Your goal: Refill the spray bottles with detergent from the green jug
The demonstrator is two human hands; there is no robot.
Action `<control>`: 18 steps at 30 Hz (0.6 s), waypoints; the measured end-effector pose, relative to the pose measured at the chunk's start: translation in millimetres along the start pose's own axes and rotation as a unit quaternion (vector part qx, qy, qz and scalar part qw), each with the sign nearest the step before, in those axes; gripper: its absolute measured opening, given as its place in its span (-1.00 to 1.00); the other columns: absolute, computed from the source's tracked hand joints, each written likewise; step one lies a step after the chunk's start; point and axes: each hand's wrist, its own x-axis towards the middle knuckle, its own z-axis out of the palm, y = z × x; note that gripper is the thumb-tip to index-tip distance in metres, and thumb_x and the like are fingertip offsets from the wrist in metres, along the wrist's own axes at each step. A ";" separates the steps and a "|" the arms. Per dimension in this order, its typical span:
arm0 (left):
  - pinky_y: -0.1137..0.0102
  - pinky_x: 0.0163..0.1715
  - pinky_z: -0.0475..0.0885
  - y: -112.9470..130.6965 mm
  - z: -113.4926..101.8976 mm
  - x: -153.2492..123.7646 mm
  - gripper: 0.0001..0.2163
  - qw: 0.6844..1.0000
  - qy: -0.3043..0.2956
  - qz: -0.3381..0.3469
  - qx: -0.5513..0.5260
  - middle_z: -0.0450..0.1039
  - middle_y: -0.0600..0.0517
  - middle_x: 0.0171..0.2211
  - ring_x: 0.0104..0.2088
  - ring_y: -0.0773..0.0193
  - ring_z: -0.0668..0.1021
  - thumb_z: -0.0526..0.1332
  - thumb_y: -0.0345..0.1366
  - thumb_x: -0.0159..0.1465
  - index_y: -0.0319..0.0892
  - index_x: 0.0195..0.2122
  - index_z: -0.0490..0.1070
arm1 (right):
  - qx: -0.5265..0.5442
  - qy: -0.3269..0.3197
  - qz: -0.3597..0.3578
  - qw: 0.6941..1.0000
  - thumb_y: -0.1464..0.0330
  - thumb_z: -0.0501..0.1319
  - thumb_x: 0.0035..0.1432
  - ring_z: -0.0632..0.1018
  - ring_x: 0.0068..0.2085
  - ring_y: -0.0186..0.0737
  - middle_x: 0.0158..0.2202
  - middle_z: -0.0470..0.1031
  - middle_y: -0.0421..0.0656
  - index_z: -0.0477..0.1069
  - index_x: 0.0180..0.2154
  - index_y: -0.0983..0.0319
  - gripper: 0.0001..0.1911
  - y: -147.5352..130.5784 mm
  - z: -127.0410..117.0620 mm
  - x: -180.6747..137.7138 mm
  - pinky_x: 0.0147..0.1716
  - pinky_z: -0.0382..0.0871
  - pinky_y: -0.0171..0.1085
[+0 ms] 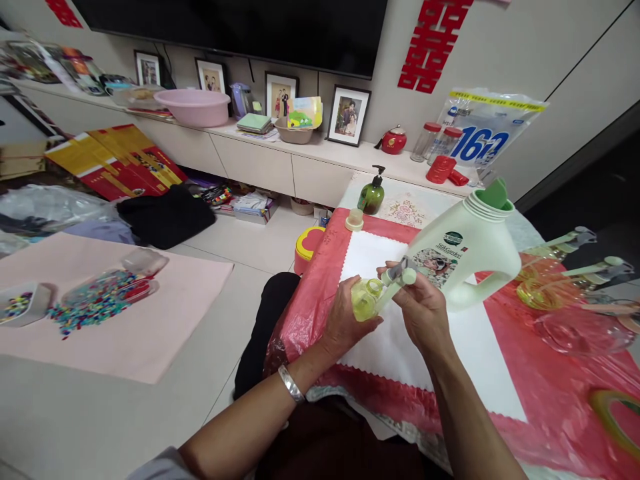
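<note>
Far left, a pale pink flat sheet (165,333) carries a heap of small multicoloured beads (93,303). Beside the table sits a round yellow-and-red box (304,248). On the table's glossy red plastic cover (305,317), toward the far edge, are a cream cap (355,220) and a green pump bottle (372,198). The left hand (344,319) grips a small translucent yellow bottle (364,308), open-mouthed, above a white scalloped cloth (480,373). Right beside that mouth, the right hand (424,303) pinches a grey-and-pale-green spray head (399,272). Just beyond, a big pale-green plastic jug (473,240) stands between that hand and the clear pink bottle (580,331) farther right. A yellowish tape roll (600,403) lies near right.
</note>
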 end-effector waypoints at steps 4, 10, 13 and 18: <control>-0.05 0.15 0.43 1.7 0.2 0.1 -0.14 1.000 0.003 -0.005 -0.002 0.39 -0.16 0.10 0.14 -0.14 0.49 0.55 -0.33 -0.14 -0.11 0.18 0.19 | -0.006 -0.014 0.023 1.000 0.16 0.45 0.14 0.54 0.06 -0.09 0.04 0.51 -0.09 0.52 0.04 0.15 -0.55 8.7 -0.9 2.5 0.07 0.49 -0.12; -0.05 0.15 0.42 2.1 1.5 0.8 -0.15 1.000 0.006 -0.001 -0.004 0.39 -0.17 0.10 0.14 -0.13 0.49 0.54 -0.36 -0.14 -0.14 0.18 0.18 | -0.010 -0.021 0.023 0.999 0.15 0.47 0.09 0.53 0.07 -0.08 0.05 0.50 -0.10 0.53 0.00 0.16 -0.54 7.8 2.4 6.4 0.09 0.47 -0.13; -0.06 0.16 0.42 3.2 1.0 0.6 -0.15 1.000 0.002 -0.001 -0.004 0.38 -0.19 0.11 0.16 -0.14 0.48 0.53 -0.37 -0.13 -0.15 0.18 0.17 | -0.012 -0.019 0.027 0.999 0.13 0.45 0.10 0.54 0.05 -0.09 0.02 0.51 -0.10 0.52 0.01 0.17 -0.53 8.8 5.8 6.6 0.07 0.48 -0.14; -0.07 0.18 0.40 2.3 0.6 0.4 -0.14 1.000 0.003 0.002 0.005 0.38 -0.17 0.14 0.17 -0.12 0.48 0.53 -0.35 -0.12 -0.12 0.20 0.16 | -0.014 -0.019 0.035 0.999 0.10 0.43 0.11 0.55 0.02 -0.14 -0.01 0.53 -0.11 0.51 0.00 0.17 -0.53 11.3 8.1 6.0 0.06 0.47 -0.18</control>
